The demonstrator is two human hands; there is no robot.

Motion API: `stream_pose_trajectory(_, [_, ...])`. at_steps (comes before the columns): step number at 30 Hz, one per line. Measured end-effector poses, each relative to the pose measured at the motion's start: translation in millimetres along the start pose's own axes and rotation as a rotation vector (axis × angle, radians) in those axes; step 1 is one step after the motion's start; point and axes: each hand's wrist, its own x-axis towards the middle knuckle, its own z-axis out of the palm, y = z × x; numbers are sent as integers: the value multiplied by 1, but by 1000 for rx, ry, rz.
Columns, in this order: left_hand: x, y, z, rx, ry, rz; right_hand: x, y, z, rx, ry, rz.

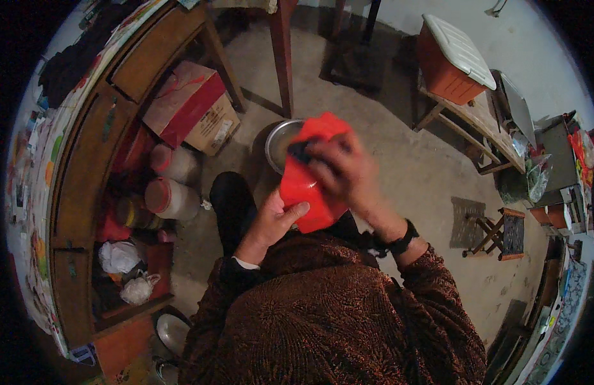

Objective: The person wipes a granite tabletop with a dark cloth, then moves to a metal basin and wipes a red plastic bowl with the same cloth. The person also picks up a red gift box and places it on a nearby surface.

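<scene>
My left hand [277, 219] grips the lower edge of a glossy red plastic object [304, 192], thumb on top; its exact kind is unclear. My right hand [342, 166] is blurred and lies over the upper part of the red object. Its fingers are curled on a dark piece, perhaps a cloth or sponge [299, 151], that touches the red surface. Partly hidden behind the red object, a round metal basin [273, 144] stands on the floor. A dark band circles my right wrist.
Left is a wooden desk [78, 163] with cardboard boxes [201, 106] and lidded plastic jars [169, 197] below. At right, a wooden bench [475, 125] bears an orange bin [446, 72] with a white lid. A folding stool [511, 233] stands nearby. A table leg [282, 62] rises ahead.
</scene>
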Motion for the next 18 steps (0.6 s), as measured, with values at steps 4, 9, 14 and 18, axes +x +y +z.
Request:
stream_pose_trajectory(4, [1,1,6,-29,29,98,18,6,-11,41,62,201])
stream_pose_trajectory(9, [3,-2,4,-53,35,166,-26,-29,2,-25,-217,-50])
stream_pose_trajectory(14, [-11,9,-1,67,58,72,13,40,-22,-32,163,61])
stream_pose_trajectory(18, [-21,16,-14,13,15,89,-4,50,-33,671,119,733])
